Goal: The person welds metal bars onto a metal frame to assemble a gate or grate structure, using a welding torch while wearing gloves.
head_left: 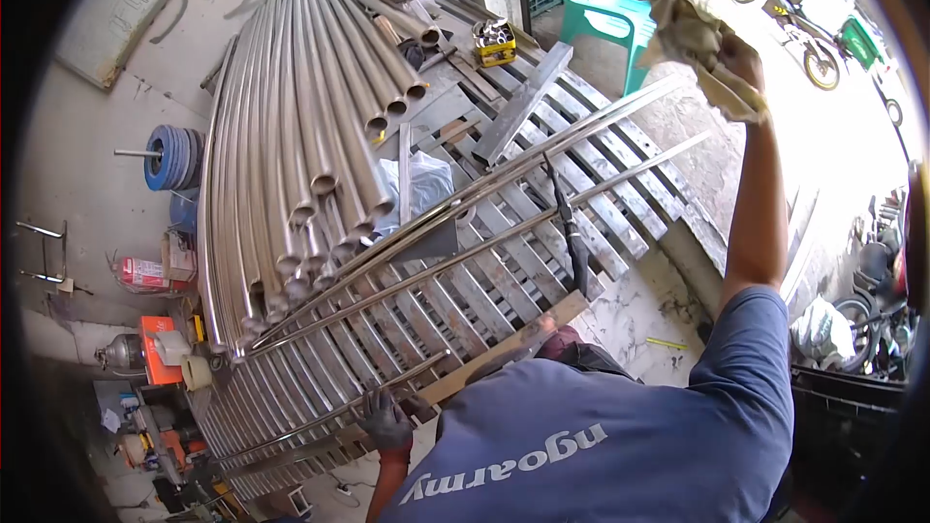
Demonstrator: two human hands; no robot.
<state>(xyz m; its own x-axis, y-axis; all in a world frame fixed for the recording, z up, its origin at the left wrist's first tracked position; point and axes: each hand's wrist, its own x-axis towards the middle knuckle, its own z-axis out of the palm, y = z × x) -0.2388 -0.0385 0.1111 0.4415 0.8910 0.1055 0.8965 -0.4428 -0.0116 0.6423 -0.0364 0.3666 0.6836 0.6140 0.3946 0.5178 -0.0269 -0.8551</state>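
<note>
My right hand (741, 66) is raised at the upper right with the arm stretched out, its fingers closed on a crumpled tan rag (693, 44). Part of the rag droops below the hand, beside the ends of long shiny metal tubes (542, 167). Low in the view, my left hand (386, 421) wears a dark grey glove. Its fingers are spread at the near edge of the slatted metal rack (407, 305), right by a thin tube (339, 414) lying across the slats.
A fanned stack of steel pipes (300, 116) covers the rack's far left. A green plastic chair (605, 5) stands behind, near a yellow box of small parts (495, 43). Blue discs (174, 157) hang on the left wall. Motorcycles (790, 15) are outside at the upper right.
</note>
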